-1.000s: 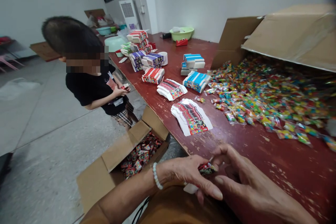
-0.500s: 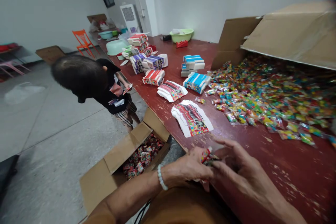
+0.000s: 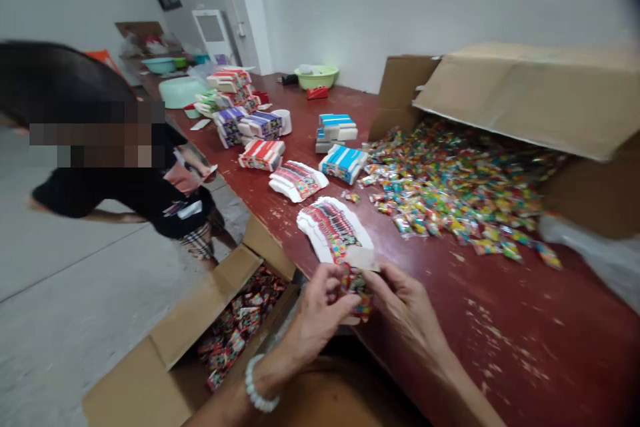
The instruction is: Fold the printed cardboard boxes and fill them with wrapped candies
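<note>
Both my hands hold a small colourful printed carton [image 3: 356, 283] at the near edge of the dark red table [image 3: 500, 333]. My left hand [image 3: 320, 310], with a pale bead bracelet on the wrist, pinches its left side. My right hand [image 3: 403, 310] grips its right side, fingers curled round it. A fanned stack of flat printed cartons [image 3: 334, 230] lies just beyond my hands. Farther right, a heap of small wrapped candies [image 3: 450, 193] spills from a big cardboard box [image 3: 525, 97] lying on its side.
An open cardboard box [image 3: 200, 340] on the floor to my left holds several filled little cartons. A small person in a black shirt [image 3: 130, 190] stands by the table's left edge. Stacks of folded cartons [image 3: 260, 123], a green bowl [image 3: 316, 75] and a tape dispenser sit farther back.
My hands have lifted the carton up from near my lap to the table edge and turned it upright. The view swung right, and the small person leaned forward.
</note>
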Tool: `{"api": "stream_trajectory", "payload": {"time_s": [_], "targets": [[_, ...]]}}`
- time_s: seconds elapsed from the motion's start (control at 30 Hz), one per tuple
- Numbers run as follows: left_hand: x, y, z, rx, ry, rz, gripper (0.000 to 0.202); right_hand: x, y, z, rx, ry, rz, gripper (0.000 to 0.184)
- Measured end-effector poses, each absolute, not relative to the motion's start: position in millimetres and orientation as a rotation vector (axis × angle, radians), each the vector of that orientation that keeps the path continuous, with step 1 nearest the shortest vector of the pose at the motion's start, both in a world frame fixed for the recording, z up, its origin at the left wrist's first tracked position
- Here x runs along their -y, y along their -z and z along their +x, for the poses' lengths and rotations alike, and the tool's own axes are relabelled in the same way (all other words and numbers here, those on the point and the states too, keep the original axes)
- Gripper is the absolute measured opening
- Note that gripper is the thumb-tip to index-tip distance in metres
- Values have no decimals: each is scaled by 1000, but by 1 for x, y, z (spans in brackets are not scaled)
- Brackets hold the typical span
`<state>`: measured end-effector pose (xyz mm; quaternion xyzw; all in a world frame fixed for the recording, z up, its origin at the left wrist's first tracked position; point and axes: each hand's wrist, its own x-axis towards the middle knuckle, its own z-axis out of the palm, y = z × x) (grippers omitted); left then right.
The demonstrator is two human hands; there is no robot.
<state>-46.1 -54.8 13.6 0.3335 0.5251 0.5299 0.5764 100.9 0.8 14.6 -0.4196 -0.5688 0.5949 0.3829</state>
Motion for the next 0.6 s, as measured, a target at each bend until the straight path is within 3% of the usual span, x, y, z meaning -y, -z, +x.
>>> {"api": "stream_trajectory", "payload": {"time_s": [0.13,0.27,0.33,0.6], "targets": [[55,-21,-49,-1150,-1400,698,54,0,-22,82,1173,-1636,-964,50],[58,-18,-45,-1140,-1478,740,66,11,-21,72,976,-1672,-878,29],[60,-13,-41,-1140,-1521,792,67,13,-20,72,972,-1639,-895,28],[68,-11,-45,-1280,-1550,969,64,17,-8,69,1021,-1541,-964,52]]}}
